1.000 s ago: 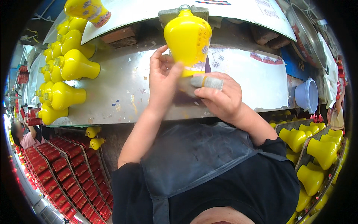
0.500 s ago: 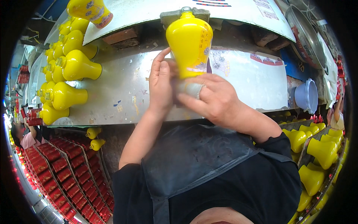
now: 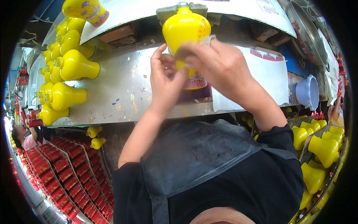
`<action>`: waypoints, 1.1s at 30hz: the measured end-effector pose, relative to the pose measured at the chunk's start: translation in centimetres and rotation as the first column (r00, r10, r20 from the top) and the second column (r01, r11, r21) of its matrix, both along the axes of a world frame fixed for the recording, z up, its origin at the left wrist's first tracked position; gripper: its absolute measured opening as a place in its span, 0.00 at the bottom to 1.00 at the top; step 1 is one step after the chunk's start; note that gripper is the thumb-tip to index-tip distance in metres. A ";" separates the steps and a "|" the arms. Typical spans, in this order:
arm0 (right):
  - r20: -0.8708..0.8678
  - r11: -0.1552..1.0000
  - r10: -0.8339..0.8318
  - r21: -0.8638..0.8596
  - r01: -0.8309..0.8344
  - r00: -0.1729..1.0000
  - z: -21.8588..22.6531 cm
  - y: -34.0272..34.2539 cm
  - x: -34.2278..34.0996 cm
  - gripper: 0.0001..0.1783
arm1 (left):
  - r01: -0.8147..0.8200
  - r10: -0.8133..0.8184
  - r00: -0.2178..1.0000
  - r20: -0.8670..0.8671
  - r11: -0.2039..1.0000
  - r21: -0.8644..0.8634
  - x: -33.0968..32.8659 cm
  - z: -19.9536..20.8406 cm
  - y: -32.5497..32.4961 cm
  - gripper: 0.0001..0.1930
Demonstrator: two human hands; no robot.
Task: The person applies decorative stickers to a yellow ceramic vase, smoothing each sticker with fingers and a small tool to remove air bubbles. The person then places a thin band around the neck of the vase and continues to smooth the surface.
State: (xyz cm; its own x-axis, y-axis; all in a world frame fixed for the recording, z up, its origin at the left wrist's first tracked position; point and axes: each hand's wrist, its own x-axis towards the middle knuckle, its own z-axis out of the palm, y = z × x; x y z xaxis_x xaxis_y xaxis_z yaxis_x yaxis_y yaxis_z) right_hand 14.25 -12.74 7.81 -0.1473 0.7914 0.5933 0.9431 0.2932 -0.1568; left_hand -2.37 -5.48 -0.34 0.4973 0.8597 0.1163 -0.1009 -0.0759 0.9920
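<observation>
A glossy yellow bottle (image 3: 185,30) lies with its glass neck in a grey notched rest (image 3: 166,14) and its base toward me. A patterned band rings its lower end, above a dark purple pad (image 3: 194,94). My left hand (image 3: 164,76) is at the bottle's left side, fingers curled against it and thumb over its lower part. Across the bottle's middle lies my right hand (image 3: 220,65), its bent fingers smeared by motion and covering part of the printed decoration. Something pale shows by its knuckles; I cannot make out what it is.
Several yellow bottles (image 3: 76,65) lie at the table's left. A white printed sheet (image 3: 250,80) is right of my hands, with a lavender tub (image 3: 307,92) beyond. Red packages (image 3: 71,173) fill racks at lower left; more yellow bottles (image 3: 322,151) lie at right. Another person (image 3: 28,140) is at far left.
My right hand has moved up and over the bottle's middle, uncovering its patterned lower end and the purple pad. My left hand's fingers have curled and its thumb has come across the bottle.
</observation>
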 end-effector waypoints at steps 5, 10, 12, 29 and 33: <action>-0.031 0.988 0.124 -0.091 -0.127 0.992 0.6 -0.3 -0.2 0.19 | -0.032 0.037 0.998 -0.044 0.994 0.106 -0.1 -0.1 -0.1 0.42; -0.056 0.983 -0.046 0.176 0.056 0.997 -0.1 1.3 2.5 0.17 | 0.048 0.001 0.987 -0.161 0.952 0.302 -1.1 -0.4 -1.5 0.53; -0.032 0.921 -0.085 0.379 0.090 0.996 -0.8 1.3 3.2 0.15 | 0.133 -0.006 0.967 -0.256 0.866 0.481 -1.4 -0.5 -1.8 0.59; -0.432 0.987 0.027 0.154 0.044 0.902 -2.5 -0.2 3.7 0.19 | 0.132 0.000 0.957 -0.292 0.891 0.434 -1.6 -1.1 -0.6 0.57; -0.360 0.990 -0.063 0.098 0.106 0.931 -2.6 0.5 3.0 0.20 | 0.045 0.115 0.937 -0.329 0.897 0.440 1.4 1.0 1.1 0.57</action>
State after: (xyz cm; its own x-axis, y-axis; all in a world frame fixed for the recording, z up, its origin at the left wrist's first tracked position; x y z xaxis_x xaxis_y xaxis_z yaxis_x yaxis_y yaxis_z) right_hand 17.26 -12.27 5.17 0.1544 0.7155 0.6813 0.8537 0.2506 -0.4565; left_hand -1.01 -4.35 0.62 0.5447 0.7785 0.3118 0.2450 -0.5032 0.8287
